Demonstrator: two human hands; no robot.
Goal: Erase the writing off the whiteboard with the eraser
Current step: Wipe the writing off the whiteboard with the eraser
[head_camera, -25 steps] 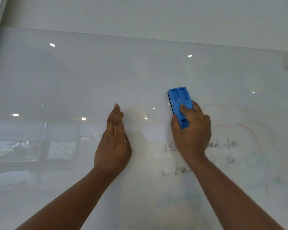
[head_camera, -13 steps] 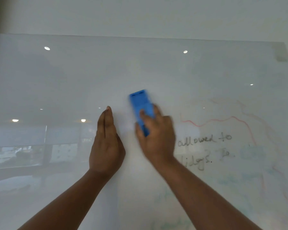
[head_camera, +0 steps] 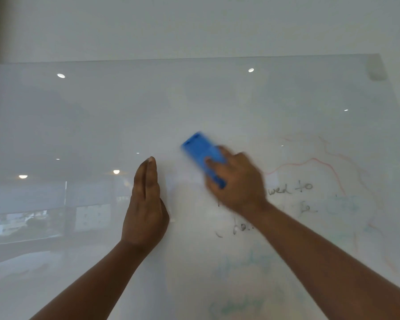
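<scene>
Now I see the whiteboard (head_camera: 194, 107) filling the view, glossy with reflected ceiling lights. My left hand (head_camera: 146, 204) lies flat on it, fingers straight and pressed together, holding nothing. My right hand (head_camera: 236, 181), motion-blurred, grips the blue eraser (head_camera: 200, 151) tilted against the board. Black writing (head_camera: 291, 189) sits partly hidden behind that hand; faint red and green marks are illegible.

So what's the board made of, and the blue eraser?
The board looks like glossy glass or a glass-like sheet: it mirrors ceiling lights and a window, and its edge looks see-through. The eraser in the right hand looks like hard, smooth blue plastic, though motion blur hides detail.
</scene>
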